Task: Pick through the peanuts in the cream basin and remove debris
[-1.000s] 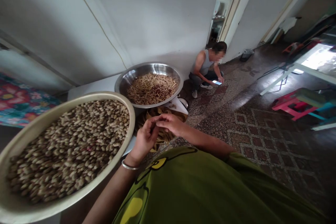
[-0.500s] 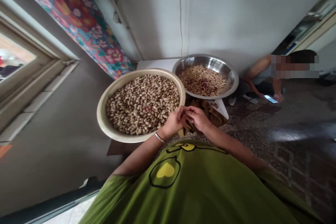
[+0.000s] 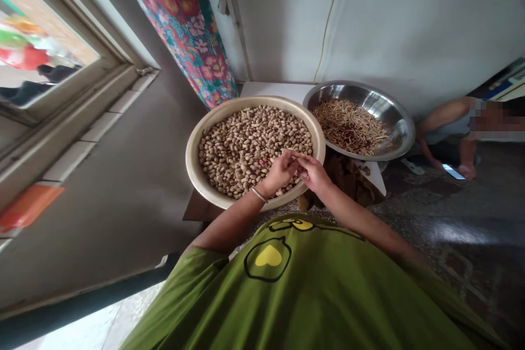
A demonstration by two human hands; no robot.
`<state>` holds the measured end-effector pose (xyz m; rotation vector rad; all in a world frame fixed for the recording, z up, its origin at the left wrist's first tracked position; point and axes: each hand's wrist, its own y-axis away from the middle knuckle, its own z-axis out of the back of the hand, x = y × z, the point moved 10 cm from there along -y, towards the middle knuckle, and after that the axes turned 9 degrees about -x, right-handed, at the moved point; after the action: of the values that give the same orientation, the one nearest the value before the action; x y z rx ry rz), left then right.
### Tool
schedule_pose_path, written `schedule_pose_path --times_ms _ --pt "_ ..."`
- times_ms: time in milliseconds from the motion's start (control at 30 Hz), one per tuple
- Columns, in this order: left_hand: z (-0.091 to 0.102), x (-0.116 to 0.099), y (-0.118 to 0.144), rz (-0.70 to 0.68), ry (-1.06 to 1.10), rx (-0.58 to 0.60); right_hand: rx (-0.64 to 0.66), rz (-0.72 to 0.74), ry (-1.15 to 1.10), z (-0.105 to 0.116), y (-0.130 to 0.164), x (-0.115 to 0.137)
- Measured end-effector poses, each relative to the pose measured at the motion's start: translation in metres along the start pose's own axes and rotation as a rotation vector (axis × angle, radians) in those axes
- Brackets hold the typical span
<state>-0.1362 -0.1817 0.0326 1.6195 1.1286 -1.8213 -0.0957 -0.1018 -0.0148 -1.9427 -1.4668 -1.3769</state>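
Over cream basin (image 3: 192, 161) — left hand (image 3: 281, 170), right hand (image 3: 315, 173)

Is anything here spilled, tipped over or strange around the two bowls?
Nothing stands out. The cream bowl of beans and the steel bowl of pods sit level, without visible spills. The left hand and right hand meet above the cream bowl's near rim.

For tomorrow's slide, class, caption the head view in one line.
Left hand and right hand meet over a cream bowl of beans, beside a steel bowl.

left hand (image 3: 280, 170) + right hand (image 3: 314, 172) | fingertips meeting, perhaps pinching | over bean bowl (image 3: 192, 167)
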Motion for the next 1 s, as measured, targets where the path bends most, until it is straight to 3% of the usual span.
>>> schedule_pose_path --times_ms 200,300,400,567,700,833,900,1000 --pt "0.025 0.022 -0.015 0.194 0.213 -0.119 -0.089 0.003 -0.003 -0.004 -0.02 -0.014" --pt "0.029 0.039 -0.014 0.368 0.342 -0.192 -0.046 0.055 0.09 -0.005 -0.025 -0.012" --pt "0.031 0.06 -0.011 0.548 0.43 -0.266 0.02 0.152 0.287 -0.005 -0.034 -0.007" --pt "0.031 0.081 -0.006 0.747 0.501 -0.323 0.138 0.466 0.756 -0.023 -0.031 0.01" --pt "0.031 0.09 -0.007 0.798 0.518 -0.325 0.212 0.564 0.926 -0.036 -0.027 0.016" --pt "0.022 0.1 -0.008 0.871 0.567 -0.282 0.167 0.535 0.919 -0.028 -0.032 0.023" --pt "0.016 0.095 -0.009 0.834 0.552 -0.261 0.098 0.501 0.866 -0.019 -0.033 0.026" --pt "0.012 0.081 -0.012 0.674 0.477 -0.241 -0.046 0.399 0.732 0.002 -0.037 0.022"
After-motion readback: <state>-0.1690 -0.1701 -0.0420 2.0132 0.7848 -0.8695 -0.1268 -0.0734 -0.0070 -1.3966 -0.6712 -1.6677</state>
